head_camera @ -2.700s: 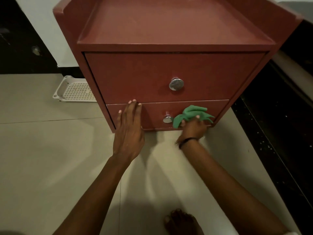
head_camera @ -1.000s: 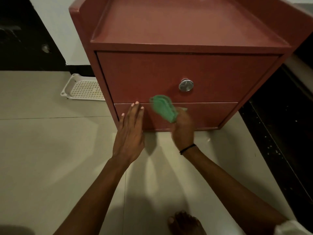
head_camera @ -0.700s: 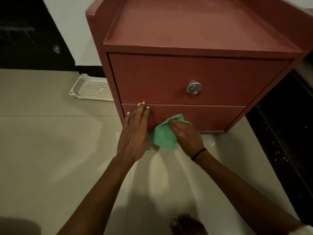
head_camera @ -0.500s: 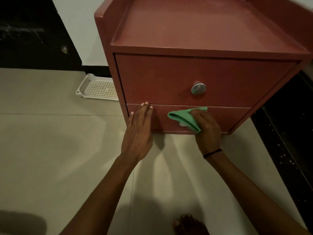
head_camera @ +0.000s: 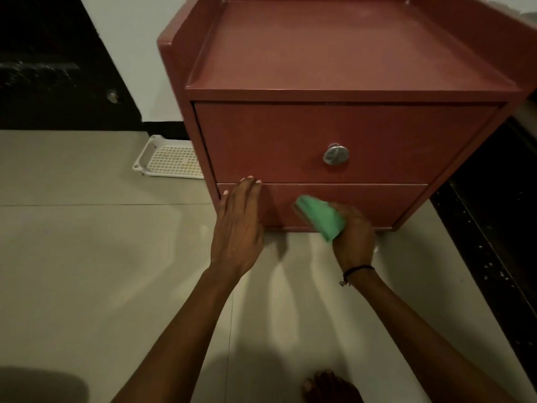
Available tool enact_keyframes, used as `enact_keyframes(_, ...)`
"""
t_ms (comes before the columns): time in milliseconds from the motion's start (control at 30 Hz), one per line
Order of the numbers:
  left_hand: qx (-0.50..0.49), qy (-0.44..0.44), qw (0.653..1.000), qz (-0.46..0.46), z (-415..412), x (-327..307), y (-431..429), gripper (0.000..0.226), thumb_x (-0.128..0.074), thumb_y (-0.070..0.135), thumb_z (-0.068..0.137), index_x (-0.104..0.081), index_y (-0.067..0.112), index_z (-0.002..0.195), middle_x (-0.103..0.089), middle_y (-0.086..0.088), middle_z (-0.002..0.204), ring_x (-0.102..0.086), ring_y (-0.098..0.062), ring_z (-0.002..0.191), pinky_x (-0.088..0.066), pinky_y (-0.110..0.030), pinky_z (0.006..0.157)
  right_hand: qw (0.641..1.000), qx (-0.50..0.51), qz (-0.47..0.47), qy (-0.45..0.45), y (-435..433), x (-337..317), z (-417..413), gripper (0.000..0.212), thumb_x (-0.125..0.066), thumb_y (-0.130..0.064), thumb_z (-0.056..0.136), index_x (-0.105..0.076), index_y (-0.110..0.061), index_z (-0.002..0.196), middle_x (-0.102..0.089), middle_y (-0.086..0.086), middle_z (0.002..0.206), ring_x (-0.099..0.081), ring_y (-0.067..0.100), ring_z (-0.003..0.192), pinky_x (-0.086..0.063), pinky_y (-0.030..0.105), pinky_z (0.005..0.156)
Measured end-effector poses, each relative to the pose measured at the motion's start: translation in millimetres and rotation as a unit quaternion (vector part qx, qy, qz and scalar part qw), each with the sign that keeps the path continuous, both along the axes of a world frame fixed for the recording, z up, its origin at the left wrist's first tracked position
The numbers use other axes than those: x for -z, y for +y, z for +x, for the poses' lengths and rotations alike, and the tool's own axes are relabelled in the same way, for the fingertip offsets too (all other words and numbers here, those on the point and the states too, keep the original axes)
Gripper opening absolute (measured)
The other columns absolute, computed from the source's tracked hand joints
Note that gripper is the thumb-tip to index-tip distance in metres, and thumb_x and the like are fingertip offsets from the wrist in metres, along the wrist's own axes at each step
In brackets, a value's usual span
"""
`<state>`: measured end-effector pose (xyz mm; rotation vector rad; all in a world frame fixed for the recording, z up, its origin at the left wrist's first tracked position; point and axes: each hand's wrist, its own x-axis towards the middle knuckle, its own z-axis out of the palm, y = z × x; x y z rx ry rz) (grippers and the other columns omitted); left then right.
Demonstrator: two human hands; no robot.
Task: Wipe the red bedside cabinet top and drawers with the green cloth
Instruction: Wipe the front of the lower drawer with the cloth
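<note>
On the tiled floor (head_camera: 87, 257), against the white wall, we see the red bedside cabinet (head_camera: 348, 68) with its two drawers closed. The right hand (head_camera: 353, 237) grips the green cloth (head_camera: 321, 218), fingers closed around it, and presses it to the front of the lower drawer (head_camera: 386, 202), near that drawer's middle and bottom edge. The left hand (head_camera: 236, 228) lies flat, fingers extended and held together, against the lower drawer's left end. The upper drawer (head_camera: 276, 141) shows a round metal knob (head_camera: 335, 154). A white perforated tray (head_camera: 171, 158) rests on the floor just beside the cabinet's left side. A bare foot (head_camera: 331, 388) appears at the lower edge.
</note>
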<state>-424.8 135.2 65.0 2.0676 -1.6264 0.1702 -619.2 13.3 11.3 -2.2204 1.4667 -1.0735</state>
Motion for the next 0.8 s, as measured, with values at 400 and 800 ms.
enact_keyframes(400,-0.068,-0.009,0.998,0.0,35,-5,40,0.065,-0.052,0.001,0.08,-0.04,0.009,0.144,-0.04,-0.013,0.149,-0.041,-0.029,0.136,-0.036,-0.052,0.114,0.981,-0.147,-0.126,0.007,28,-11,115,0.049,-0.057,0.009,0.063,-0.068,-0.002,0.11,-0.064,0.016,0.104,-0.061,0.034,0.095,-0.052,0.041,0.08)
enact_keyframes(800,-0.058,-0.018,0.998,-0.002,28,-16,37,0.066,-0.048,-0.001,0.078,-0.042,0.009,0.143,-0.042,-0.011,0.147,-0.041,-0.029,0.137,-0.035,-0.051,0.114,0.964,-0.124,-0.213,-0.098,10,-43,104,0.033,-0.058,0.015,0.064,-0.07,-0.003,0.089,-0.059,0.014,0.085,-0.059,0.025,0.077,-0.049,0.032,0.066)
